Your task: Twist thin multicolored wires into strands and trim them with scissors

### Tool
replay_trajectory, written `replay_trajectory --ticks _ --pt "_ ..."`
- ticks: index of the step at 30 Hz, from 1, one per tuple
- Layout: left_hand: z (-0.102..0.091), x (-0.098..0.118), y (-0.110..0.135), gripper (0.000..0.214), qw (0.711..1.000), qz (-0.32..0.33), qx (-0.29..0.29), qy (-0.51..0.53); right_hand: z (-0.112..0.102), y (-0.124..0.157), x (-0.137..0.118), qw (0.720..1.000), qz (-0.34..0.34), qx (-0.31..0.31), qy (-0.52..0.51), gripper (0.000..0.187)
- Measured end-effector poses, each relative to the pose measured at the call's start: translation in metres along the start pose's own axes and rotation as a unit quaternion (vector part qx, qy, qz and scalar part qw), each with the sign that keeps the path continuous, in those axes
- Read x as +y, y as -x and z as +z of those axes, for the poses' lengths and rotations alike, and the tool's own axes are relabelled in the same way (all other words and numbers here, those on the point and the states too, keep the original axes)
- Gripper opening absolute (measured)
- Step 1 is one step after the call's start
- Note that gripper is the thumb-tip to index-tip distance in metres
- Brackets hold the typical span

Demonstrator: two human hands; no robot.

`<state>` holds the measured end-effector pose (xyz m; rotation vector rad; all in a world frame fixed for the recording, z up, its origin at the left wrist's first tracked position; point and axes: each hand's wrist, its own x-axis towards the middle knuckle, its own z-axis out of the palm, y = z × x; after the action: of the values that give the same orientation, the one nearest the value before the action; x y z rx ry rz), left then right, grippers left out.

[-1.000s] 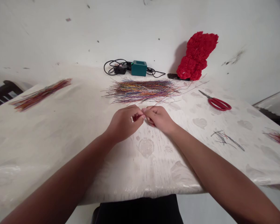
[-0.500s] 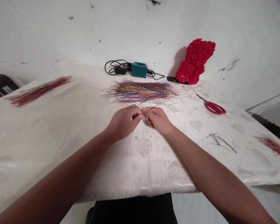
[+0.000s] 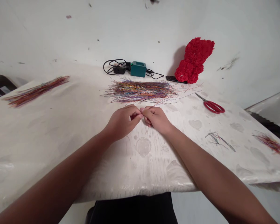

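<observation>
Multicoloured fine wires [image 3: 140, 91] form a large heap at the far centre of the worktop [image 3: 49, 149], with smaller bundles [image 3: 36, 91] near its left and right edges. Left hand [image 3: 122, 123] and right hand [image 3: 157, 119] meet, their fingertips [image 3: 141, 115] pinching a thin strand [image 3: 159, 103].

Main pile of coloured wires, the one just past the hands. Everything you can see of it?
The pile of thin coloured wires is a loose, flat bundle lying on the white patterned table cover. Its strands run roughly side to side, with splayed ends. Orange, purple, blue, yellow and green mix throughout; they look plastic-coated. Stray strands fan out at the right end. It sits just beyond the left hand and right hand, and neither appears to touch its main mass.
</observation>
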<state>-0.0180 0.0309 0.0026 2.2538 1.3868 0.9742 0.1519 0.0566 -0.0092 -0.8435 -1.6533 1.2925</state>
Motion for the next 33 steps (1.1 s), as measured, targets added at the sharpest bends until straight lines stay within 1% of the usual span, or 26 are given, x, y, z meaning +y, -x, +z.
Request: replay_trajectory --ticks 7,11,16,20,23,28,33 --pt "0.0002 -0.0002 0.0008 0.016 1.000 0.000 -0.007 0.017 0.0002 -0.0002 0.0024 1.000 -0.005 -0.003 0.004 0.049" --pt "-0.0001 -0.0001 0.0007 0.015 1.000 0.002 -0.009 0.009 0.0002 0.0005 0.0016 1.000 -0.004 -0.001 0.007 0.050" --pt "-0.0018 0.0008 0.0002 0.016 1.000 0.012 -0.005 0.002 -0.0001 0.0007 0.0001 1.000 -0.005 0.002 0.009 0.050" --pt "-0.0024 0.0007 0.0004 0.016 1.000 0.021 0.000 0.018 0.0007 0.0006 -0.0006 1.000 -0.007 0.003 0.002 0.051" --pt "-0.0022 0.0006 0.0010 0.016 0.999 0.017 0.004 0.030 0.0017 0.0008 -0.0009 1.000 -0.010 -0.002 -0.008 0.052" --pt "-0.0026 0.0012 0.0013 0.017 0.999 0.011 0.007 0.036 0.0020 0.0007 -0.0003 1.000 0.003 -0.004 -0.030 0.050" --pt "-0.0034 0.0026 0.0005 0.017 0.999 0.001 -0.011 0.047 0.0016 0.0005 -0.0004 1.000 0.005 0.001 -0.029 0.052"
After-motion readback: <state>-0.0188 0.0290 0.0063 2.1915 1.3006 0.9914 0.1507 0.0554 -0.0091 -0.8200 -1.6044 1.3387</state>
